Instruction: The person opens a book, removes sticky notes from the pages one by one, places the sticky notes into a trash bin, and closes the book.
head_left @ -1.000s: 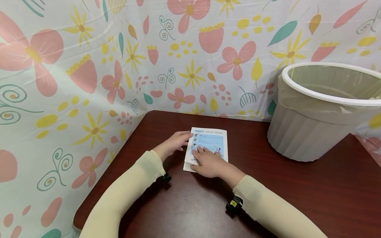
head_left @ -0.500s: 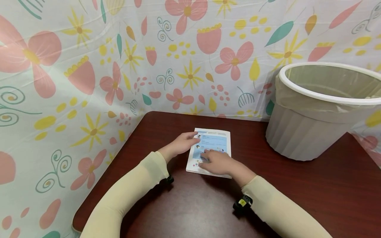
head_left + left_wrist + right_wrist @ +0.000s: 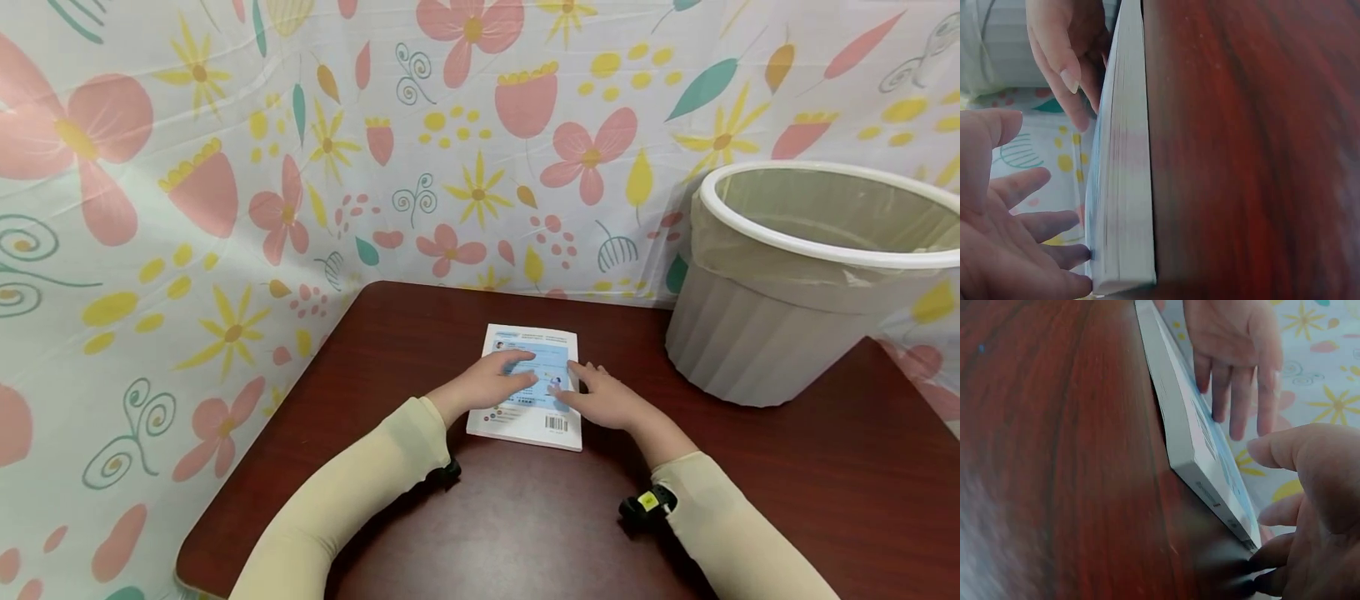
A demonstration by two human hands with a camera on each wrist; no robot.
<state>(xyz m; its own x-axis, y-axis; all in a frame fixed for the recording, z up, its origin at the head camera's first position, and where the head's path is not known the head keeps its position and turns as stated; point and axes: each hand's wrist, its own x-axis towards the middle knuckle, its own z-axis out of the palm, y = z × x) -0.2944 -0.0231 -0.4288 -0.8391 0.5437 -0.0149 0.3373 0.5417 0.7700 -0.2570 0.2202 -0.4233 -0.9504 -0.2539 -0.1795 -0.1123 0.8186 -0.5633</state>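
Observation:
A paperback book (image 3: 525, 429) lies flat on the dark table, its white and light-blue cover with a barcode facing up. My left hand (image 3: 487, 385) is over the left part of the cover, fingers spread and relaxed. At the book's right edge is my right hand (image 3: 609, 400), with its thumb over the cover and its other fingers along the spine side. The left wrist view shows the page edges (image 3: 1125, 156) with left fingertips close to the cover. In the right wrist view the spine (image 3: 1222, 500) has the right fingers (image 3: 1272, 550) beside its far end, loosely bent.
A grey waste bin (image 3: 750, 333) with a white rim and a plastic liner stands on the table at the right. Behind and to the left hangs a flower-patterned curtain (image 3: 315, 75). The reddish-brown table (image 3: 480, 517) has a rounded far-left corner.
The book's raised, uneven cover now lies flat. My left hand has moved right from the left edge onto the cover. My right hand has slid off the cover's middle to its right edge.

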